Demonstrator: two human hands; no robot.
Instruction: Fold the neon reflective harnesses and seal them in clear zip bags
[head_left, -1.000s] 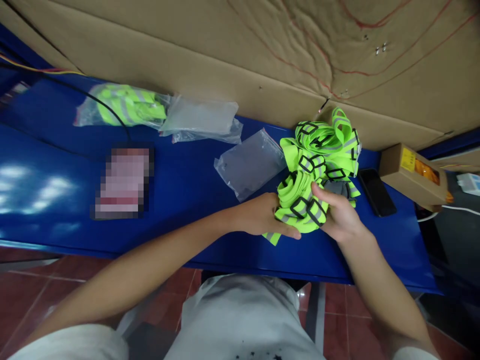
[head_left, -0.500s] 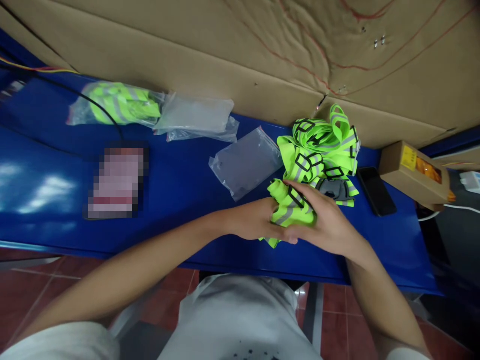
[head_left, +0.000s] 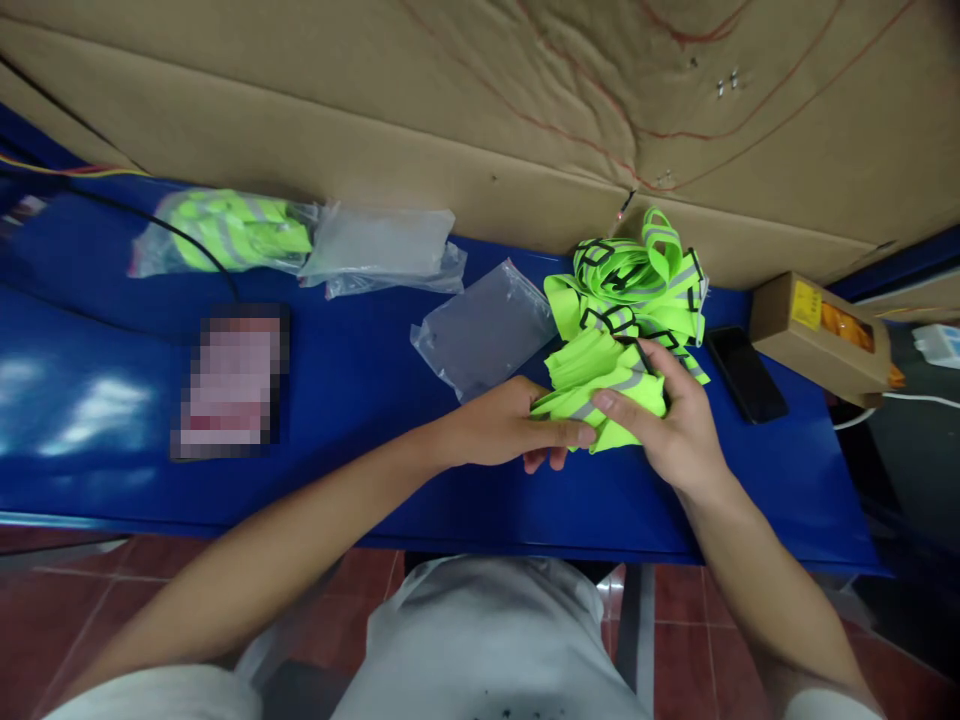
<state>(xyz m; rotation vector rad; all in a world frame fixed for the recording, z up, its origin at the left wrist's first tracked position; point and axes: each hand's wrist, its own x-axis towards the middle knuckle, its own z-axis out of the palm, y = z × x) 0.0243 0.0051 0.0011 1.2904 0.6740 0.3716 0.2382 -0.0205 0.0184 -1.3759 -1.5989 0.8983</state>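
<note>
A folded neon-green reflective strap bundle (head_left: 600, 385) with grey stripes is held between both hands above the blue table (head_left: 360, 370). My left hand (head_left: 510, 425) pinches its left end, thumb on top. My right hand (head_left: 667, 420) grips its right side, fingers laid over the fabric. Just behind lies a loose pile of the same green straps (head_left: 637, 285) with black buckles. An empty clear plastic bag (head_left: 484, 330) lies flat to the left of the bundle.
A bagged green strap set (head_left: 225, 230) and more clear bags (head_left: 382, 250) sit at the back left. A black phone (head_left: 746, 372) and a small cardboard box (head_left: 821, 335) are at the right. Cardboard sheets (head_left: 480, 90) stand behind the table. A black cable (head_left: 112, 205) crosses the left.
The bundle has been flattened and folded smaller between the hands. My right hand slid from over its top to its right side, and the bundle sits closer to the pile.
</note>
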